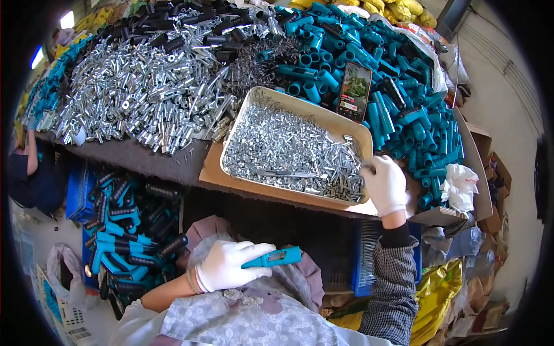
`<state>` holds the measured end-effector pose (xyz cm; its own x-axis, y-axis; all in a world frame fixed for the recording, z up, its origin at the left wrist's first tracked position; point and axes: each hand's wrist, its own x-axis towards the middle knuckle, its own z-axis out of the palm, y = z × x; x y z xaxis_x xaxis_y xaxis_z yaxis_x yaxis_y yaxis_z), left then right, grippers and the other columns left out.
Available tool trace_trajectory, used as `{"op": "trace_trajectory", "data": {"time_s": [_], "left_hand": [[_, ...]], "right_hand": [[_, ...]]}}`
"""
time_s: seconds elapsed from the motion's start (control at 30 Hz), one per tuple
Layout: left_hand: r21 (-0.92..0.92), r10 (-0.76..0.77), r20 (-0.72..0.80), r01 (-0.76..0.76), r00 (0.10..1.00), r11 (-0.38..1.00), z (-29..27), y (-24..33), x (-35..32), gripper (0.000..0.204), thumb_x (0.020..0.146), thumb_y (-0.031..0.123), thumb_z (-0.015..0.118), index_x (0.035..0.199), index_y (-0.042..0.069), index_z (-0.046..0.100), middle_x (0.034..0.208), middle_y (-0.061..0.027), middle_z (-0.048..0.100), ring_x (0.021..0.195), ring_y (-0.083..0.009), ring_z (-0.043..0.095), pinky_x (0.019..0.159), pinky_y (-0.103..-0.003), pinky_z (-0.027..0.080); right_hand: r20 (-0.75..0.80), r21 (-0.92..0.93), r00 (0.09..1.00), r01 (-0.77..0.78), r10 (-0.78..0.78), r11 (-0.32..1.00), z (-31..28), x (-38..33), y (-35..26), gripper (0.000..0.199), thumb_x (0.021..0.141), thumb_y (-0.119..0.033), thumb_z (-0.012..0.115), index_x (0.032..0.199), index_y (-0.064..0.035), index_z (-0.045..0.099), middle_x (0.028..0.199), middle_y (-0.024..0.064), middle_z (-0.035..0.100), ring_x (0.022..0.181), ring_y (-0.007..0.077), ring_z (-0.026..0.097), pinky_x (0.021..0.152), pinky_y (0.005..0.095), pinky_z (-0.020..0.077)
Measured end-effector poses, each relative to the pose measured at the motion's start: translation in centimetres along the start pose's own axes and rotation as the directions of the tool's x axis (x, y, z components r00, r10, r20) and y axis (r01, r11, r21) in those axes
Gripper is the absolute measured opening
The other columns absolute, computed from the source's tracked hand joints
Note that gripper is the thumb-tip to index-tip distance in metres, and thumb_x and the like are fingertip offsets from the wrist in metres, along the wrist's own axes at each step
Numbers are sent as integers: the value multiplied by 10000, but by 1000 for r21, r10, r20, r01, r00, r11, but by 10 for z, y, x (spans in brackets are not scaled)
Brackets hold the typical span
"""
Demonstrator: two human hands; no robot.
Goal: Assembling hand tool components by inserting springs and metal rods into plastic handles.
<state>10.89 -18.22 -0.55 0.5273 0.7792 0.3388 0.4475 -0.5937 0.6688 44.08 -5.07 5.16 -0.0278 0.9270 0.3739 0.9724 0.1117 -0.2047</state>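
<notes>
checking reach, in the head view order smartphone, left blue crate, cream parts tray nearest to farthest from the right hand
1. Cream parts tray: its right end beside the right hand
2. Smartphone: beyond the tray's back rim
3. Left blue crate: far left, lower down

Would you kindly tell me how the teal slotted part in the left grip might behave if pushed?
The teal slotted part seems rigid, showing no bend in the left grip. Its slot suggests a hollow, probably light shell. Its tapered body might roll unevenly.
</notes>
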Motion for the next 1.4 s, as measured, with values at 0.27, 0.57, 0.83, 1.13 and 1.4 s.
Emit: {"op": "trace_trajectory", "data": {"time_s": [0.27, 0.57, 0.83, 1.13, 1.4], "left_hand": [[19, 38, 0, -38, 999, 999, -3, 0, 3, 454, 765, 320, 800, 1145, 106, 672, 750, -84, 646, 621, -272, 664, 543, -363, 512], [15, -15, -19, 15, 1000, 1000, -4, -11, -1, 452, 737, 296, 822, 1109, 83, 680, 749, -95, 645, 646, -307, 649, 592, -391, 507], [117, 7, -4, -6, 1000, 993, 1, -15, 3, 416, 797, 353, 753, 1136, 131, 658, 758, -59, 635, 637, -257, 670, 553, -364, 526], [226, 62, 116, -88, 991, 970, -3, -7, 4, 344, 796, 359, 734, 1047, 143, 641, 701, -45, 573, 571, -245, 633, 502, -363, 500], [227, 35, 216, -85, 976, 970, -16, -9, 10, 371, 759, 303, 736, 1071, 117, 660, 859, -46, 633, 729, -248, 654, 630, -378, 517]], "right_hand": [[20, -92, 995, 104, -103, 990, 19, 9, 7, 111, 791, -176, 675, 786, -65, 670, 816, 140, 654, 810, 344, 651, 722, 437, 510], [206, 737, 929, 59, -307, 673, -15, -76, -101, 69, 807, -22, 662, 875, -20, 670, 815, 95, 673, 748, 197, 674, 690, 310, 529], [-73, 547, 839, 486, -539, 682, 20, -112, -123, 165, 704, -82, 720, 847, -63, 639, 943, 70, 636, 868, 282, 609, 773, 381, 507], [667, 658, 608, -211, -430, 723, 20, -93, -112, 258, 759, -223, 720, 836, 2, 622, 693, 162, 642, 663, 333, 648, 611, 387, 509], [639, 619, 680, -177, -360, 766, 8, -87, -123, 327, 762, -282, 787, 863, -14, 628, 760, 178, 656, 731, 323, 669, 674, 378, 526]]}}
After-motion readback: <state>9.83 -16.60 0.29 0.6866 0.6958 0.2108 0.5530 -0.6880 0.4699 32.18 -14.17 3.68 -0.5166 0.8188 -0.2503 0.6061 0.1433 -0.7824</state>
